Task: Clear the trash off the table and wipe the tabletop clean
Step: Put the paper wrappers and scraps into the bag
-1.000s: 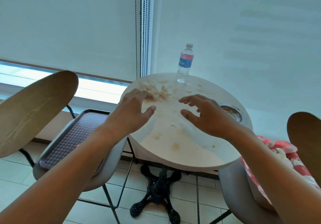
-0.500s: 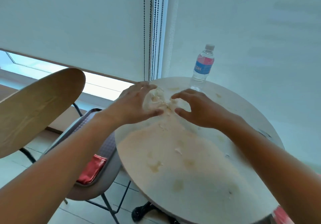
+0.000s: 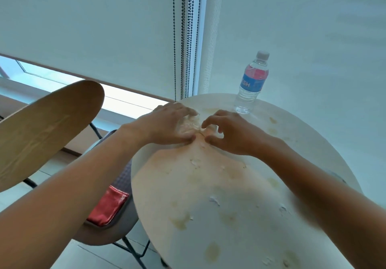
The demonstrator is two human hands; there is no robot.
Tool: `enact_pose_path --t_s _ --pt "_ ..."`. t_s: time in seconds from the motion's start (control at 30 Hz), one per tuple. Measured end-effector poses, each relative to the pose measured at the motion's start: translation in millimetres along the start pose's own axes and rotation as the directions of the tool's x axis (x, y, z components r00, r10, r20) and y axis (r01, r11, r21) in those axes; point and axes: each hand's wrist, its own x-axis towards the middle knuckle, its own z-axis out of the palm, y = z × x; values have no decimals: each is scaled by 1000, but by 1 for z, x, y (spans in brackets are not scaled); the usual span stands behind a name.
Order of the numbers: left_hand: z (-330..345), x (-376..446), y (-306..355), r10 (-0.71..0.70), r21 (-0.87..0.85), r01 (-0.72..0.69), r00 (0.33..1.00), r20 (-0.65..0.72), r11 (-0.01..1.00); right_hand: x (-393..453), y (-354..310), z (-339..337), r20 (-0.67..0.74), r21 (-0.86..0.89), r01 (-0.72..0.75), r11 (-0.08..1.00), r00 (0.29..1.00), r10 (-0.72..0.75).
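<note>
A pile of crumpled white tissue scraps (image 3: 190, 124) lies at the far left of the round white table (image 3: 229, 185). My left hand (image 3: 167, 126) cups the pile from the left, fingers curled over it. From the right, my right hand (image 3: 227, 135) pinches at the same pile with thumb and fingertips. Small white scraps (image 3: 214, 200) and yellowish stains (image 3: 181, 219) are scattered over the near tabletop.
A water bottle (image 3: 251, 82) with a blue and red label stands at the table's far edge, just beyond my right hand. To the left is a chair with a wooden back (image 3: 41, 126); on its seat lies a red cloth (image 3: 108, 206). Blind cords (image 3: 183, 39) hang behind.
My view has moved closer over the table. Both hands have gone forward and come together around the tissue pile, gathering it between them.
</note>
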Motion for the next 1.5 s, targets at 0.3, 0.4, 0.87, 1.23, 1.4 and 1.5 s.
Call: enact_pose_path --t_s 0.3,0.4,0.87,1.23,1.4,1.5 --pt "0 6 -11 28 -167 -39 997 -66 985 3 -9 7 -76 45 -72 996 994 76" --pt "1 10 -17 66 -180 -81 994 -87 980 2 -14 7 -104 60 -105 993 988 111" --pt "-11 21 -24 84 -286 -144 974 -212 947 -8 -33 -2 -231 51 -208 977 949 214" --pt "3 29 -38 121 -213 -140 987 -102 967 -1 -41 4 -235 71 -227 971 942 238" --pt "8 31 -41 214 -154 -233 968 -134 960 2 -40 7 -231 75 -251 965 937 261" --pt "11 34 -42 258 -114 -273 957 -130 955 2 -38 7 -208 68 -269 961 938 278"
